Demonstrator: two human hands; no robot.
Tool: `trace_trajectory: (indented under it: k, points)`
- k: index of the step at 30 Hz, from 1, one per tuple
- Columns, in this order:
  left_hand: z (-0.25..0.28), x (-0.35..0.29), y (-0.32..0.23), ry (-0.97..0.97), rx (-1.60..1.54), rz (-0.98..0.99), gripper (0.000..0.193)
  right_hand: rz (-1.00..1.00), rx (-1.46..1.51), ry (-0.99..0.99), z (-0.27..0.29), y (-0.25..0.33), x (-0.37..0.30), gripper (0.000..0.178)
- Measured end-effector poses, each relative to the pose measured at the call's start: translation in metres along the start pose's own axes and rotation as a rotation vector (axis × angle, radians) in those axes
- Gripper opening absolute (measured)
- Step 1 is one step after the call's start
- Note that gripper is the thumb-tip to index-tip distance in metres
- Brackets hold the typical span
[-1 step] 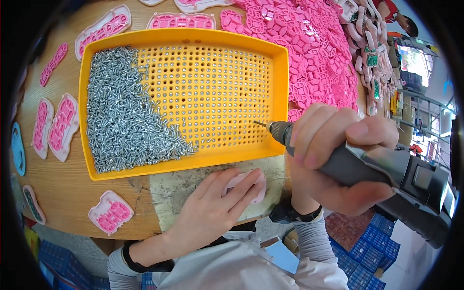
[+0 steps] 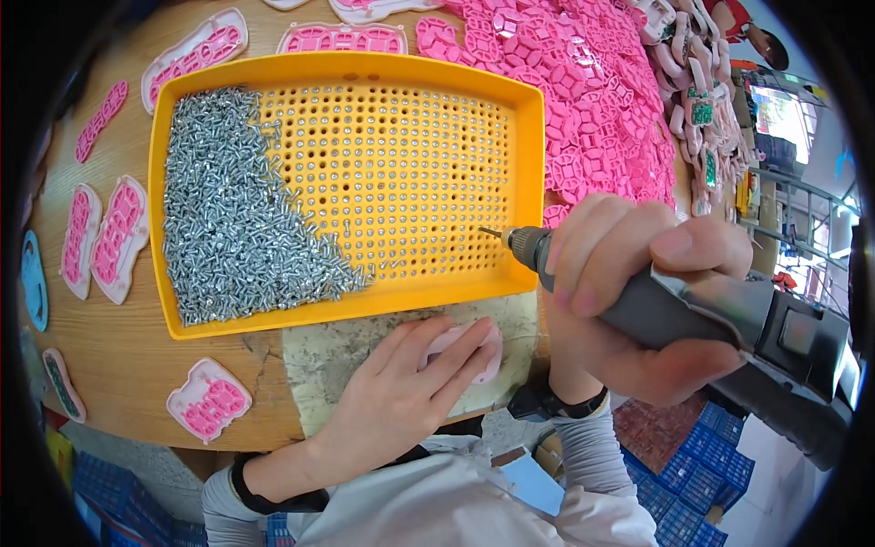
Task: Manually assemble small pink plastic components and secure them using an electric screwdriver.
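My right hand (image 2: 638, 292) is wrapped round a dark grey electric screwdriver (image 2: 679, 310). The screwdriver's thin bit points left, its tip over the right part of a yellow tray (image 2: 346, 321). Rows of holes cover the tray's floor, many with a screw head in them. Loose silver screws (image 2: 237, 219) are heaped along the tray's left side. Below the tray, my left hand (image 2: 401, 378) holds a pale pink plastic shell (image 2: 488, 351) down on a stained, light green mat (image 2: 319, 356). Its fingers cover much of the shell.
Pink plastic inserts (image 2: 583, 100) are piled behind the tray's right end. Pale shells with pink inserts (image 2: 118, 242) lie left of the tray, and another such shell (image 2: 209, 401) sits near the table's front edge. Shells with green circuit boards (image 2: 700, 111) are stacked far right. Blue crates (image 2: 693, 456) stand below.
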State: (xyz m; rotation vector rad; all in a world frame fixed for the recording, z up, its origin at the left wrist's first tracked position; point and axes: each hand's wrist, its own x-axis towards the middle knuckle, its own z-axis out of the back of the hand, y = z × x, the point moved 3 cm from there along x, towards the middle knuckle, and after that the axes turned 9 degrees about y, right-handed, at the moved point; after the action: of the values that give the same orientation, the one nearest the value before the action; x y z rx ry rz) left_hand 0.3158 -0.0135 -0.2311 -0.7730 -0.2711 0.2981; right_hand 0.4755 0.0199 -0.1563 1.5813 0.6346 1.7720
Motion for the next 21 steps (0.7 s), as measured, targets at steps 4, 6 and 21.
trace_trajectory:
  k: [4, 6, 21]
  points:
    - [0.003, -0.003, 0.001, -0.003, 0.007, -0.006, 0.047, 0.017, -0.003, -0.035, -0.001, 0.001, -0.002, 0.059]
    - [0.007, -0.009, 0.002, -0.063, 0.053, -0.005, 0.050, 0.025, -0.007, -0.050, -0.001, 0.001, -0.002, 0.059]
    - [0.014, -0.023, 0.008, -0.088, -0.107, 0.105, 0.065, -0.155, 0.378, 0.259, -0.044, 0.060, -0.024, 0.044]
